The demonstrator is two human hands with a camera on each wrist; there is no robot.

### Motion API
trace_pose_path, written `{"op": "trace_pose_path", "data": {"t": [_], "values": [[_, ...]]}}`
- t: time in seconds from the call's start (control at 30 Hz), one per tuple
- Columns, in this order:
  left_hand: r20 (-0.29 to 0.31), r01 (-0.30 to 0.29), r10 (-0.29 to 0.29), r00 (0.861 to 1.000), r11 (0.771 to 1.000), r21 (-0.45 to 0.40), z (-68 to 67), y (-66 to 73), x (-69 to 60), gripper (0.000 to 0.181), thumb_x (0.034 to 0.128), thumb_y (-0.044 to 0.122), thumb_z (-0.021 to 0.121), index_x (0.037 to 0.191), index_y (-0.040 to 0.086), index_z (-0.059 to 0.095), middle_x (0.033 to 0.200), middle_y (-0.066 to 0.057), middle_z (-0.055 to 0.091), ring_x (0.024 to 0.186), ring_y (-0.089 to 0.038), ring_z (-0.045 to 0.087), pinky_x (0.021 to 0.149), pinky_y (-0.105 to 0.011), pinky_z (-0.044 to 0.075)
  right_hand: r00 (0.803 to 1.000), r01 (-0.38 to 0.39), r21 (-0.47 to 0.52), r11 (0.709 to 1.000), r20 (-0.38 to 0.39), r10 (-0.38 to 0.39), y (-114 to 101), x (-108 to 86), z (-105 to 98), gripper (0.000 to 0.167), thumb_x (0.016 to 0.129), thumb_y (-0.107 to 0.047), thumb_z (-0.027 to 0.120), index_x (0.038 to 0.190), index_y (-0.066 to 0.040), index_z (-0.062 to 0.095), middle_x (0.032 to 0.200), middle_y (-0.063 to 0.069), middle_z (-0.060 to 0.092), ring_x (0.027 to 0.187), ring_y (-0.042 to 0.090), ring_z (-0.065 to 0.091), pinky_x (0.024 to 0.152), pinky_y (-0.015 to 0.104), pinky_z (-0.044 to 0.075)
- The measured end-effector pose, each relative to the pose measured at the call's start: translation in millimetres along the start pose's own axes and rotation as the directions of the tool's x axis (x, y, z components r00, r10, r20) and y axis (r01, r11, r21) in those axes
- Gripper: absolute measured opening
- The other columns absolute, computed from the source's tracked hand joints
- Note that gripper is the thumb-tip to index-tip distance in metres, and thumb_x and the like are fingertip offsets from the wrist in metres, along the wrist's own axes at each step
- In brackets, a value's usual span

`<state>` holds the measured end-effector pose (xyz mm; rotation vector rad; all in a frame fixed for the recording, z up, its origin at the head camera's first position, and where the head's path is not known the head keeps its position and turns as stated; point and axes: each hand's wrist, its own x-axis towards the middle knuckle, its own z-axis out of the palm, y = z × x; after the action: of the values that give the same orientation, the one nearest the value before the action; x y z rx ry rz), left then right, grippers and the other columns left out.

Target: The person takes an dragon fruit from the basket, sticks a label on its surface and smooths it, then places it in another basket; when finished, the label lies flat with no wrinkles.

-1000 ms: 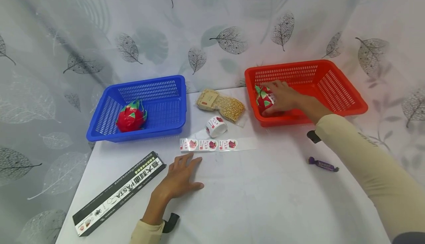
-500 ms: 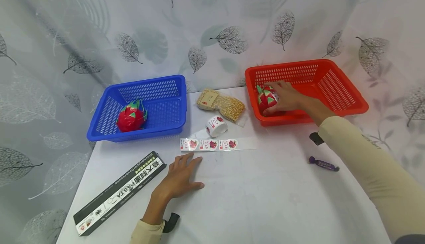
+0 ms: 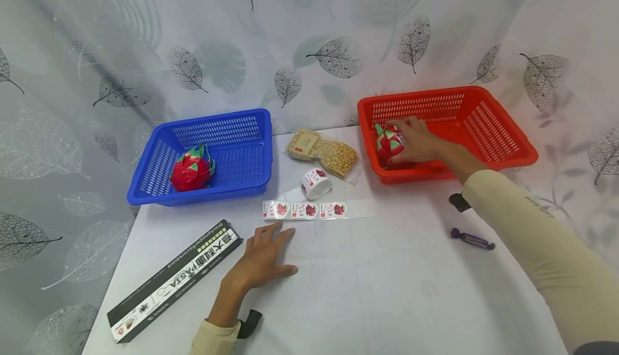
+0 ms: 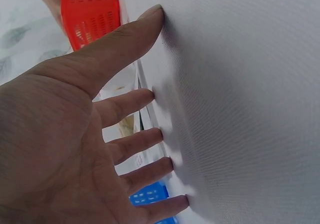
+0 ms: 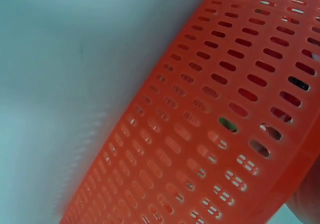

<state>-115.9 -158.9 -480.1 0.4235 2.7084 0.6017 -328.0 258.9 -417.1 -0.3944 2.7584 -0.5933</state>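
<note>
My right hand (image 3: 415,141) reaches into the red basket (image 3: 447,174) and grips a dragon fruit (image 3: 388,143) at its left end. The fruit is red with green-tipped scales, and a pale patch shows beside my fingers. The basket wall (image 5: 200,104) fills much of the right wrist view and hides most of that hand. My left hand (image 3: 261,261) rests on the white table with fingers spread and nothing held; in the left wrist view its fingertips touch the cloth. Just beyond it lies a strip of dragon fruit stickers (image 3: 305,210) from a sticker roll (image 3: 316,183).
A blue basket (image 3: 242,183) at the back left holds another dragon fruit (image 3: 191,171). Between the baskets lies a bag of yellow kernels (image 3: 336,156). A long pasta box (image 3: 176,280) is left of my left hand; a purple-wrapped candy (image 3: 473,238) lies at the right.
My right hand and the dragon fruit have shifted very slightly right inside the red basket. The left hand has stayed where it was.
</note>
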Motion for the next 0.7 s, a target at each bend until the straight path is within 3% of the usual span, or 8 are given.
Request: {"op": "trace_pose_path", "data": {"t": [0.43,0.7], "values": [[0.003,-0.005,0.005,1.0,1.0,-0.008,-0.7,0.9,-1.2,0.085,0.0862,0.034,0.089,0.158,0.014,0.049,0.167,-0.02,0.035,0.151,-0.043,0.028,0.122,-0.067,0.027,0.999,-0.044,-0.033,0.998,-0.018,0.043,-0.5,6.1,0.6,0.12,0.075,-0.034,0.096,0.167,-0.016,0.021,0.154,0.026,0.028,0.14,0.047,0.03,0.096,0.063,0.059],[-0.004,-0.001,0.001,1.0,1.0,0.007,-0.5,1.0,-1.3,0.085,0.0862,0.036,0.089,0.158,0.014,0.049,0.167,-0.02,0.035,0.151,-0.044,0.028,0.121,-0.067,0.027,1.0,-0.03,-0.05,0.998,-0.01,0.03,3.8,7.8,0.4,0.118,0.078,-0.047,0.091,0.167,-0.016,0.021,0.16,0.027,0.025,0.144,0.048,0.027,0.102,0.068,0.054]]}}
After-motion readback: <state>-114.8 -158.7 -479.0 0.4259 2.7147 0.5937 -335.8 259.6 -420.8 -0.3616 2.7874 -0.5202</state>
